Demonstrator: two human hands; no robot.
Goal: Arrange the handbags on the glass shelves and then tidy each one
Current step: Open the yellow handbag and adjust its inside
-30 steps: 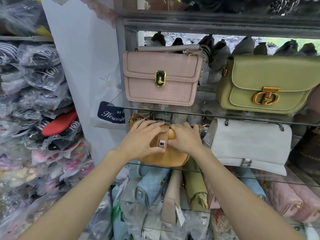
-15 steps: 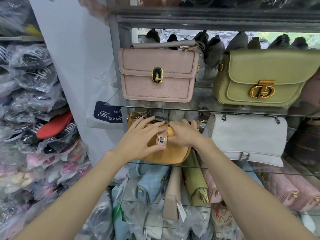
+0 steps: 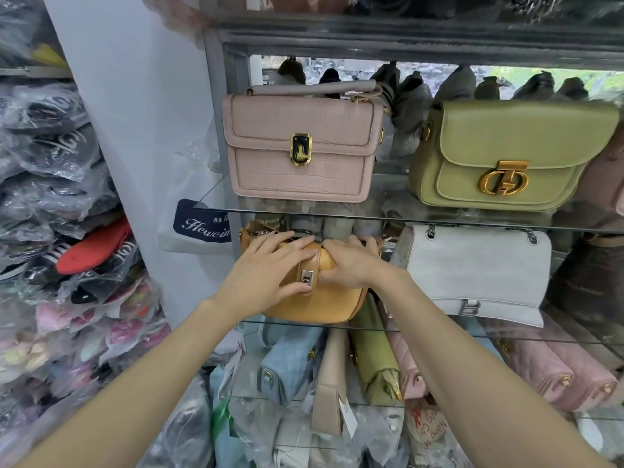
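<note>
An orange-tan handbag (image 3: 320,305) with a silver clasp stands on the second glass shelf (image 3: 439,332), at its left end. My left hand (image 3: 266,268) lies over the bag's flap, fingers spread across the top and thumb by the clasp. My right hand (image 3: 351,261) grips the bag's upper right part, fingers curled round the flap edge. Beside it stands a white handbag (image 3: 479,268) with a chain. On the upper glass shelf (image 3: 388,219) stand a pink handbag (image 3: 304,146) and an olive-green handbag (image 3: 506,153).
Below the second shelf several bags stand packed on edge: a blue bag (image 3: 287,366), a beige one, a green one and pink quilted ones (image 3: 557,369). Plastic-wrapped goods (image 3: 60,231) are piled high on the left. A white pillar (image 3: 135,113) borders the shelf frame.
Both hands stay on the orange-tan bag; my fingers have shifted slightly over its flap. The view has moved a little.
</note>
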